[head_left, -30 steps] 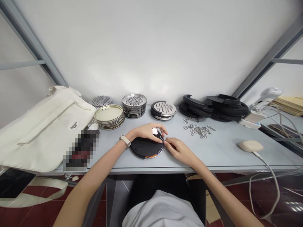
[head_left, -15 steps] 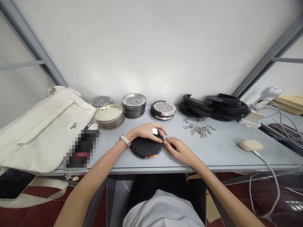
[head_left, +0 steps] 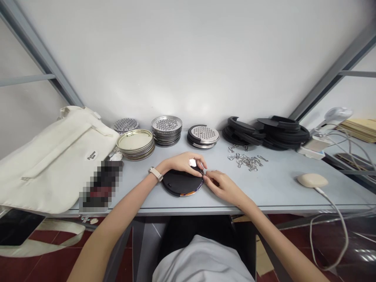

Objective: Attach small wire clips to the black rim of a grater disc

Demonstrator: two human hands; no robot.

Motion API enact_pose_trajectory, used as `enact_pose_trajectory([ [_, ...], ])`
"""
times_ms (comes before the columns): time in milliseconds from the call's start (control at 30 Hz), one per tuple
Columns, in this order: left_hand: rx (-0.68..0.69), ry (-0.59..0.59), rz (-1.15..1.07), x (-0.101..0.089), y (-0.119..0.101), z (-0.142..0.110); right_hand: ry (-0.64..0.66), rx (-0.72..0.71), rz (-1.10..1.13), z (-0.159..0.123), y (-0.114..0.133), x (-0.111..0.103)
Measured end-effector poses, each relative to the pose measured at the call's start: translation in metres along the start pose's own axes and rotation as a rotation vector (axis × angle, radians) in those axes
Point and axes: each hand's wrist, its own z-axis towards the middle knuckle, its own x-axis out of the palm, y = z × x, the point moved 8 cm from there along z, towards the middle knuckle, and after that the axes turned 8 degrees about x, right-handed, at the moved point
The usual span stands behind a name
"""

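A round black disc [head_left: 182, 183] lies flat on the table before me, with a strip of silver and coloured rim showing at its lower right. My left hand [head_left: 188, 162] curves over the far side of the disc, thumb and fingers closed at its right edge. A small white patch [head_left: 192, 162] shows among those fingers; I cannot tell what it is. At the same edge, my right hand [head_left: 220, 186] pinches what looks like a small wire clip [head_left: 202, 172], mostly hidden by the fingertips. Beyond lies a loose pile of metal clips [head_left: 248, 161].
Along the wall stand gold-coloured lids [head_left: 135, 141], perforated metal discs [head_left: 166, 131], black-edged grater discs [head_left: 204, 136] and black covers [head_left: 282, 133]. A cream bag [head_left: 58, 160] fills the left. On the right are a pale corded device [head_left: 312, 180] and cables.
Both hands stay at the disc's right edge, with only a tiny shift at the fingertips. A little more of the clip shows between them. The whole view has moved very slightly.
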Motion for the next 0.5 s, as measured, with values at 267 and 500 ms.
enact_pose_trajectory([
  [267, 0.023, 0.005, -0.024, 0.0002, -0.0044, 0.0006, -0.001, -0.017, -0.026, -0.0011, 0.0002, 0.0017],
  [500, 0.018, 0.001, -0.027, -0.0006, -0.0040, 0.0002, -0.015, -0.017, -0.058, -0.0004, 0.0000, 0.0027],
])
